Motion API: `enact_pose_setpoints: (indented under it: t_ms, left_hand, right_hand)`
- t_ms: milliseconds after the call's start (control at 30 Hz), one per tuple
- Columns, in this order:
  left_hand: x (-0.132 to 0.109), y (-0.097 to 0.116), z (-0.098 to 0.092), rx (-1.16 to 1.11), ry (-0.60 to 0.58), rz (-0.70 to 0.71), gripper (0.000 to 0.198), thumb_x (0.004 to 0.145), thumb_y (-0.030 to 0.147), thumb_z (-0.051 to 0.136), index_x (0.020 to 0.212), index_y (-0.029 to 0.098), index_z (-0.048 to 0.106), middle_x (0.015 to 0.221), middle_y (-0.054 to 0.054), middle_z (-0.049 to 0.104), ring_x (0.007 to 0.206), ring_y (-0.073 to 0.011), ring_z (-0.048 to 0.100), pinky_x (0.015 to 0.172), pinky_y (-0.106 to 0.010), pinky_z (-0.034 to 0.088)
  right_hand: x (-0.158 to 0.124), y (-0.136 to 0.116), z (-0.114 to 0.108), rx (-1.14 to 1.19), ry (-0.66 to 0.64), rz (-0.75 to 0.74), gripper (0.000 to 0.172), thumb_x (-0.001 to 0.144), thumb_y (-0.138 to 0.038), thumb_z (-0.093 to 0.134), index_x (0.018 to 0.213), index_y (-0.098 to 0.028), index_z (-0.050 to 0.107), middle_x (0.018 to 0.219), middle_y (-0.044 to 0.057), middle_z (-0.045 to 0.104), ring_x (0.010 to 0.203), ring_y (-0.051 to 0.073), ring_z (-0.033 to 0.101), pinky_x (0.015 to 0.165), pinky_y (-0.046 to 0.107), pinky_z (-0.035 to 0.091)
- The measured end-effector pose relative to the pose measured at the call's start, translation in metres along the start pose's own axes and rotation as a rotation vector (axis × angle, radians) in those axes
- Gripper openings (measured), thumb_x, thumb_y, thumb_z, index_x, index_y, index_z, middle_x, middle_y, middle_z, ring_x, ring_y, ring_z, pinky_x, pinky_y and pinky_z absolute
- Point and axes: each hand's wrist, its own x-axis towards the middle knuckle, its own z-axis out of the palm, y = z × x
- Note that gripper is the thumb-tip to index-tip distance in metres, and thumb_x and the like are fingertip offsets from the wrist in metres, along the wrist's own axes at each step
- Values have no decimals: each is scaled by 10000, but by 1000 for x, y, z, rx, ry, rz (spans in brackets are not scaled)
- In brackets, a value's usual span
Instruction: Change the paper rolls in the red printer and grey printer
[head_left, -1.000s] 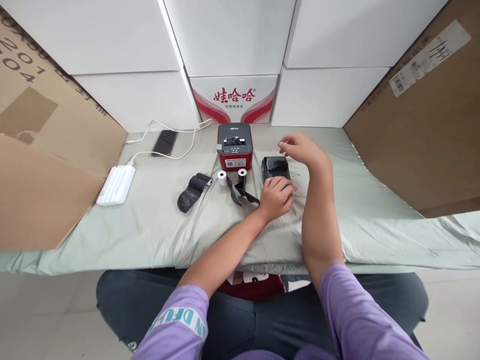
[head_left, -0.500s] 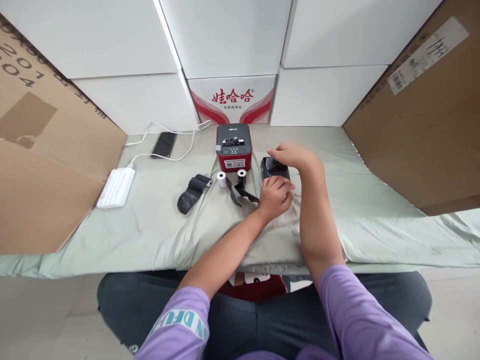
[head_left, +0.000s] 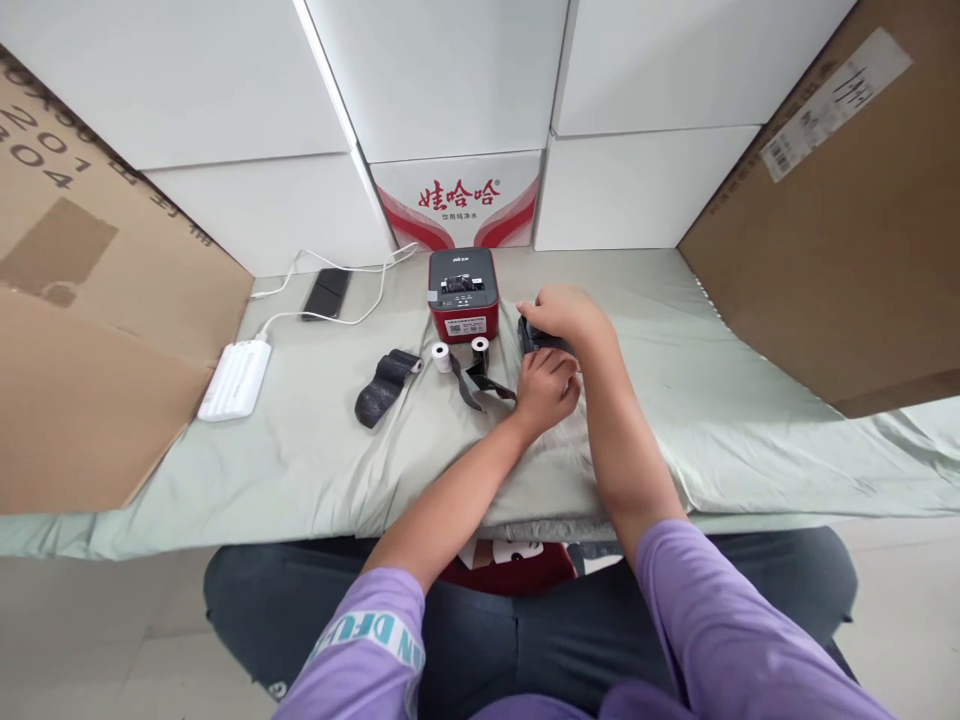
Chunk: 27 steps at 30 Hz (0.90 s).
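Black device [head_left: 529, 343]: the right hand [head_left: 576, 315] and left fingers [head_left: 553, 366] are hiding most of it from me.
Contact beneath: I am not seeing it.
Red printer [head_left: 463, 303]: its label's [head_left: 466, 327] small print is escaping me.
Right carton [head_left: 817, 260]: running off my view's edge.

On your left, a white power bank [head_left: 235, 382] lies on the pale green cloth [head_left: 247, 490], its white cable [head_left: 381, 290] running past a dark phone [head_left: 327, 294] lying farther back. You have brown cartons [head_left: 67, 400] flanking the left and right, while white boxes [head_left: 442, 80] and a red-and-white printed box [head_left: 459, 232] line the far side.
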Motion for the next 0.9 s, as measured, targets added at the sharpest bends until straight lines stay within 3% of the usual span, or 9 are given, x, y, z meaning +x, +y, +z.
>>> enact_pose_setpoints:
  t_ms: [267,700,900]
  left_hand:
    - [2,-2,4,0,21,-76,109,840,140,592,886,194,674,1014,-78,736,1037,-245,623,904,-398,442]
    - [2,0,3,-56,41,-73,148,847,114,618,891,224,707,955,-38,739,1035,-233,619,927,-395,426]
    - [3,-1,7,-23,12,-73,145,848,128,618,894,222,719,974,-49,741,1035,-238,622,935,-406,428]
  right_hand:
    - [0,-9,-3,-13,-44,-7,461,995,-336,425,1220,-75,732,1267,239,706,1182,329,674,935,362,500]
    - [-23,13,13,-106,-95,-42,379,874,-180,450,1057,-142,780,1099,168,771,974,257,713,715,291,445]
    - [-32,16,18,-92,-59,-77,372,887,-180,420,1020,-168,767,1095,151,770,958,244,703,714,292,431]
